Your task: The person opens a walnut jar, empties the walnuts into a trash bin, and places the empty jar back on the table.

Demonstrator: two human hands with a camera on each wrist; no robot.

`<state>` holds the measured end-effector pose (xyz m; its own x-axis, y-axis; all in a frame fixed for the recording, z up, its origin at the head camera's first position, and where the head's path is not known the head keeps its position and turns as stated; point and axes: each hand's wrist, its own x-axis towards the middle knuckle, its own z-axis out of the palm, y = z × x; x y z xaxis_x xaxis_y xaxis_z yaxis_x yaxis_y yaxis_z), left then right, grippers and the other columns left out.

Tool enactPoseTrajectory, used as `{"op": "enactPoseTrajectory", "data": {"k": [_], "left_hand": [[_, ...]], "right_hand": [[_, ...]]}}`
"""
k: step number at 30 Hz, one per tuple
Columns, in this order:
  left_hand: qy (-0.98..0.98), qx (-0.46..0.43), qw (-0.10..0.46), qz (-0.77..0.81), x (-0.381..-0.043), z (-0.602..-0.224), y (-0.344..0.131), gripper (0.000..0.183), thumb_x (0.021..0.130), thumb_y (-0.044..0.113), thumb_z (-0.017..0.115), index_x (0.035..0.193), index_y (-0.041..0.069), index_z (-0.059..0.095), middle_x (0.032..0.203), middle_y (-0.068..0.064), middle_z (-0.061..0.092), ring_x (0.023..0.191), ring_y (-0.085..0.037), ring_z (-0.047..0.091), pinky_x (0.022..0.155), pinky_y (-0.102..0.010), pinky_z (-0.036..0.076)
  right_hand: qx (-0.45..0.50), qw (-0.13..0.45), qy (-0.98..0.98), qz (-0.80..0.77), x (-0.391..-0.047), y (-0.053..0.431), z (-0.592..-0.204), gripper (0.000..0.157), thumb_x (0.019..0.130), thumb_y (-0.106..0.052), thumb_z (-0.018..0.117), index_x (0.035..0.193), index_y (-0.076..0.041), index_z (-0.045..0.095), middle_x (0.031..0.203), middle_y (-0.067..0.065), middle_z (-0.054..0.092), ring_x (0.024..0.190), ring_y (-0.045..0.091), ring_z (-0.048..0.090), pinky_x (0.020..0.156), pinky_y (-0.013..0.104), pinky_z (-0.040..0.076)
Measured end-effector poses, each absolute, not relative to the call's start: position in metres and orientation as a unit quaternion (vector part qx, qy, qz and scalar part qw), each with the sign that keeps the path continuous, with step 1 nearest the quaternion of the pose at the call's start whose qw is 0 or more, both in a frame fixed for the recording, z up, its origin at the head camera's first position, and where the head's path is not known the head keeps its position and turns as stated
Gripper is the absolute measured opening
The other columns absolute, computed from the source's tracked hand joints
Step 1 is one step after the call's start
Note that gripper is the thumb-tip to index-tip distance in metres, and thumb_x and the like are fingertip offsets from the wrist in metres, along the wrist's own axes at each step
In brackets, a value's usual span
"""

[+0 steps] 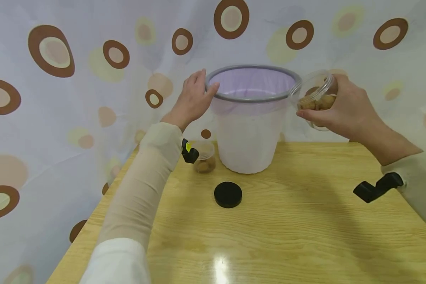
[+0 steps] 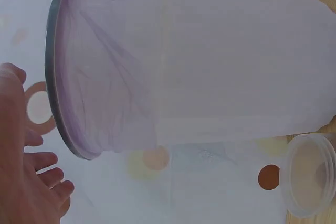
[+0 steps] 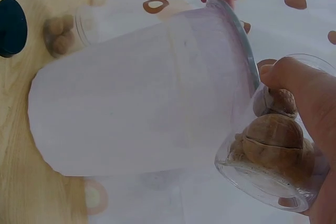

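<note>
Clearly, the tilted jar (image 1: 316, 94) holds walnuts (image 3: 273, 134); bin (image 1: 250, 136) lined.

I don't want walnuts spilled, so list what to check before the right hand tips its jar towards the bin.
1. Right hand secure on the clear jar: ok, curled round it, with walnuts inside.
2. Jar squarely above the bin: not ok, most of it is beside the right of the rim.
3. Left hand steadying the rim: cannot tell, it is at the left side but contact is unclear.
4. Purple liner in place: ok, it covers the inside and comes over the rim.
5. Black lid out of the way: ok, flat on the table in front of the bin.
</note>
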<state>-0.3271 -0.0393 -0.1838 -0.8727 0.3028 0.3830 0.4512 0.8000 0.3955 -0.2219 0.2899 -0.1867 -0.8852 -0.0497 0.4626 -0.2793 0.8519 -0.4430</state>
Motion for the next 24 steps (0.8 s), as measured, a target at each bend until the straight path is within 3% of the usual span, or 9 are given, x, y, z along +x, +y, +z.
{"op": "enactPoseTrajectory", "data": {"k": [6,9,16,21,24], "left_hand": [[-0.946,-0.2,0.106,-0.231,-0.332,-0.171,-0.024,0.075,0.091,0.062,0.022,0.148,0.017,0.004,0.154,0.001,0.006,0.142,-0.017,0.005,0.114,-0.032,0.011],[-0.951,-0.197,0.085,-0.222,-0.336,-0.167,-0.015,0.077,0.09,0.064,0.021,0.148,0.017,0.003,0.154,0.001,0.004,0.142,-0.016,0.003,0.115,-0.031,0.01],[-0.964,-0.202,0.05,-0.164,-0.341,-0.163,0.0,0.083,0.087,0.069,0.019,0.148,0.013,0.007,0.154,-0.003,0.007,0.142,-0.019,0.005,0.115,-0.032,0.01],[-0.974,-0.204,0.043,-0.092,-0.341,-0.159,0.004,0.089,0.084,0.074,0.017,0.147,0.011,0.015,0.153,-0.009,0.014,0.141,-0.024,0.009,0.114,-0.034,0.01],[-0.978,-0.192,0.016,-0.08,-0.338,-0.155,0.004,0.093,0.08,0.078,0.015,0.148,0.015,0.011,0.153,-0.01,0.011,0.141,-0.023,0.007,0.114,-0.036,0.011]], "right_hand": [[0.085,0.221,-0.937,0.255,-0.228,0.288,-0.17,0.092,0.068,-0.048,0.075,0.133,0.0,0.03,0.118,0.018,0.049,0.097,0.034,0.047,0.068,0.031,0.033],[0.092,0.221,-0.939,0.247,-0.234,0.288,-0.161,0.095,0.068,-0.049,0.074,0.135,0.001,0.028,0.121,0.021,0.048,0.099,0.035,0.047,0.071,0.039,0.037],[0.096,0.212,-0.954,0.187,-0.251,0.283,-0.142,0.088,0.068,-0.057,0.07,0.121,0.004,0.035,0.115,0.026,0.047,0.091,0.038,0.047,0.066,0.046,0.038],[0.118,0.218,-0.958,0.141,-0.262,0.274,-0.131,0.095,0.069,-0.057,0.068,0.13,0.006,0.032,0.119,0.026,0.045,0.098,0.039,0.046,0.076,0.051,0.04],[0.125,0.214,-0.962,0.114,-0.268,0.27,-0.124,0.1,0.068,-0.057,0.069,0.132,0.007,0.029,0.118,0.026,0.044,0.099,0.039,0.046,0.077,0.052,0.041]]}}
